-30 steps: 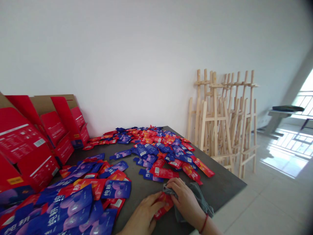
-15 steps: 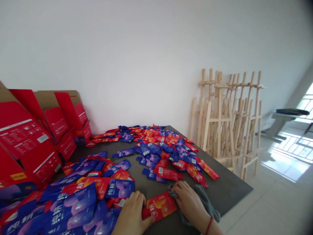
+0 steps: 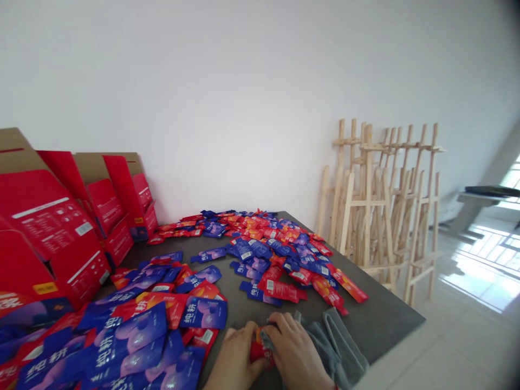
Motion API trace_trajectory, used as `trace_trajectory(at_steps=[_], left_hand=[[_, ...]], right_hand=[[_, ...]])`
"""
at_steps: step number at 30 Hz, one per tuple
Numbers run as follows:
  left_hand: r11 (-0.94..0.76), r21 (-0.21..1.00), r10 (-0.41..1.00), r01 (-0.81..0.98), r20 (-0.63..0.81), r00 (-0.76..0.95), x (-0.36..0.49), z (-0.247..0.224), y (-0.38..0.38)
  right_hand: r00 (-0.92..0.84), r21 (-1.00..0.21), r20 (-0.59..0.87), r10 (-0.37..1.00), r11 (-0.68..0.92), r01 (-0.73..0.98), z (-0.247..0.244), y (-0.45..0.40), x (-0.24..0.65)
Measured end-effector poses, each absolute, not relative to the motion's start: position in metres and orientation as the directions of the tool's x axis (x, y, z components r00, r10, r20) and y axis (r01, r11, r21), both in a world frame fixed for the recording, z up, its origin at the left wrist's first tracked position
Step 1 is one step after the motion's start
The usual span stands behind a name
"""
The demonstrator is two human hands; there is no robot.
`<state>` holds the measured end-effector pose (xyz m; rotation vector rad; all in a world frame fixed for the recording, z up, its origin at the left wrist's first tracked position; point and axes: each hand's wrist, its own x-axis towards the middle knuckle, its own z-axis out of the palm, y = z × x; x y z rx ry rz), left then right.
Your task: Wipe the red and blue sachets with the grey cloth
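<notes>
And down at the bottom of the view, two bare hands, the left hand (image 3: 234, 358) and the right hand (image 3: 293, 352)! Bare skin all the way along, and there on the right wrist (image 3: 323, 379), right at the frame's edge, a thin red cord bracelet (image 3: 335, 387), only a sliver showing!

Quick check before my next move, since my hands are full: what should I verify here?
1. Red sachet held: ok, it sits between both hands.
2. Left hand on the sachet: ok.
3. Right hand on the grey cloth: ok, the cloth runs under the fingers to the sachet.
4. Sachet's print readable: cannot tell, the hands and cloth cover it.
5. Left hand apart from the blue sachets: cannot tell, they lie right beside it.
6. Cloth clear of the table edge: not ok, it appears to reach over the edge.
</notes>
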<state>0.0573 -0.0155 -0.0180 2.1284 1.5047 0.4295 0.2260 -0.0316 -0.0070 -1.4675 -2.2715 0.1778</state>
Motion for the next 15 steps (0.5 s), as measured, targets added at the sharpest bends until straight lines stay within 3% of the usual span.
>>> trace_trajectory(at_steps=[5,11,15], left_hand=[[-0.24,0.655,0.948,0.717,-0.001,0.319,0.047,-0.038,-0.011],[-0.199,0.681,0.954,0.705,-0.029,0.297,0.047,-0.029,-0.009],[-0.159,0.699,0.964,0.697,-0.043,0.263,0.051,-0.024,-0.007]], right_hand=[[-0.294,-0.319,0.292,0.91,0.383,0.867,-0.02,-0.02,0.236],[-0.142,-0.264,0.273,0.952,0.216,0.94,-0.022,-0.01,0.277],[-0.076,-0.33,0.311,0.947,0.183,0.926,-0.014,-0.018,0.279]])
